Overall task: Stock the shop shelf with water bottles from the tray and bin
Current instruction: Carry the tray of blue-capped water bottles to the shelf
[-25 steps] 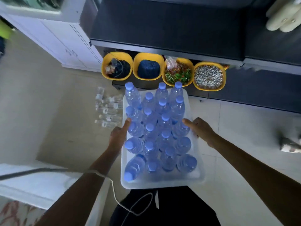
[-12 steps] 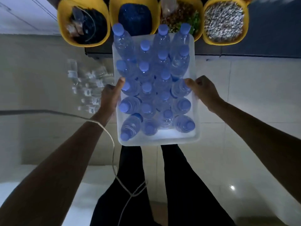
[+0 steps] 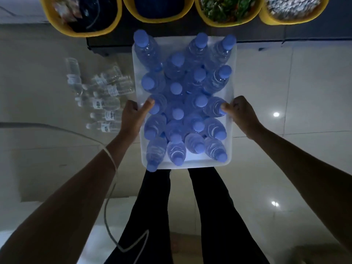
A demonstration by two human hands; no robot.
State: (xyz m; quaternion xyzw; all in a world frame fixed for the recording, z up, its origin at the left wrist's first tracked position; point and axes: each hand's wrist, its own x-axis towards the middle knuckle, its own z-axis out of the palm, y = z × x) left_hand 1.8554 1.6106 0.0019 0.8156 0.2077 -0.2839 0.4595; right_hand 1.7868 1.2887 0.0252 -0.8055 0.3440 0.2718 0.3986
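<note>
White plastic tray (image 3: 231,130) of bottles (image 3: 178,113) gripped both sides: left hand (image 3: 131,116), right hand (image 3: 242,113), thumbs over rim, arms extended.

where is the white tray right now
Centre of the head view, the white tray is held between the left hand and right hand, yellow bins just beyond it.

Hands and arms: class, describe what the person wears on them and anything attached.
The left hand and right hand are bare, without gloves; no sleeves show on either arm. A thin pale cord loops round the left wrist and trails downward.
</note>
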